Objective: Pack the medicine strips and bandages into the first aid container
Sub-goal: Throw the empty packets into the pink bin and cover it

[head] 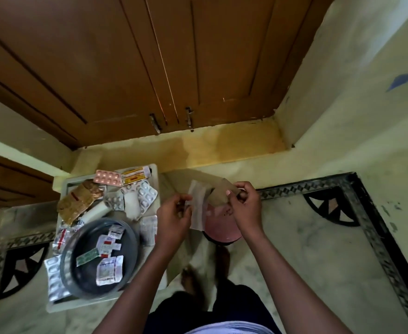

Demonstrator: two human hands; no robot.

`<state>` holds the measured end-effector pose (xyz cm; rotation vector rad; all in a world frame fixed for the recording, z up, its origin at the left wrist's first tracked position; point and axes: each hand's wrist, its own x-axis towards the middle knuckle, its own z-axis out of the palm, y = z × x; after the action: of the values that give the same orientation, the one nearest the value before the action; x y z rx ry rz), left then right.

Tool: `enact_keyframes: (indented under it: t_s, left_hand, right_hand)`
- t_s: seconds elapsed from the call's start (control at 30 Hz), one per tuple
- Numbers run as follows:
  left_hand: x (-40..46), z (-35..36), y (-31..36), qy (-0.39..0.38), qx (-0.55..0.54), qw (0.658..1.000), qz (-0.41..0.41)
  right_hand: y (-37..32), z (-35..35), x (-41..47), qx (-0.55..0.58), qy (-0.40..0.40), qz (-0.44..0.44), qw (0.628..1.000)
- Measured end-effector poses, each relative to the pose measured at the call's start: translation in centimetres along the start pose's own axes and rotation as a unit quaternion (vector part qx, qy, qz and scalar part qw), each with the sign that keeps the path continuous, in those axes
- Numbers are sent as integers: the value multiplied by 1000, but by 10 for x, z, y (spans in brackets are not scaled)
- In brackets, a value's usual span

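Note:
My left hand [174,213] and my right hand [245,201] hold a long bandage strip [199,206] between them, white backing hanging down and a tan adhesive part stretched toward the right hand. Below them on the floor sits a round pink lid [222,231]. To the left, a round dark grey container [130,239] holds several small medicine strips and sachets [107,267]. It rests on a white tray [63,304] strewn with silver blister strips [145,195], a pink blister strip [107,177], a yellow ointment tube [135,175] and a golden foil pack [80,201].
Brown wooden cupboard doors [126,68] stand ahead above a yellow ledge. The pale marble floor has a black patterned border [366,225] at right and left. My feet [191,278] and dark clothing show at the bottom.

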<state>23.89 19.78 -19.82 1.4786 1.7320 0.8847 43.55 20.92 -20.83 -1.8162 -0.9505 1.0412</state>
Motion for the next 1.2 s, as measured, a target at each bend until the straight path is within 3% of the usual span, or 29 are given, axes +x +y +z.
enact_keyframes:
  t_s: [0.33, 0.6, 0.77, 1.07, 1.2]
  left_hand:
    - [-2, 8, -21, -21, 0, 999, -27]
    - [-8, 54, -49, -87, -6, 987, -137]
    - [0, 115, -104, -162, 8, 958, -235]
    - [22, 230, -250, -182, 57, 918, -347]
    - [39, 291, -315, -165, 47, 921, -349]
  right_hand:
    - [4, 1, -3, 11, 45, 17, 999]
    - [51, -1, 0, -3, 76, 97, 992]
    - [119, 10, 19, -57, 65, 131, 988]
    - [318, 66, 79, -81, 64, 256, 961]
    - [407, 99, 123, -73, 46, 279, 956]
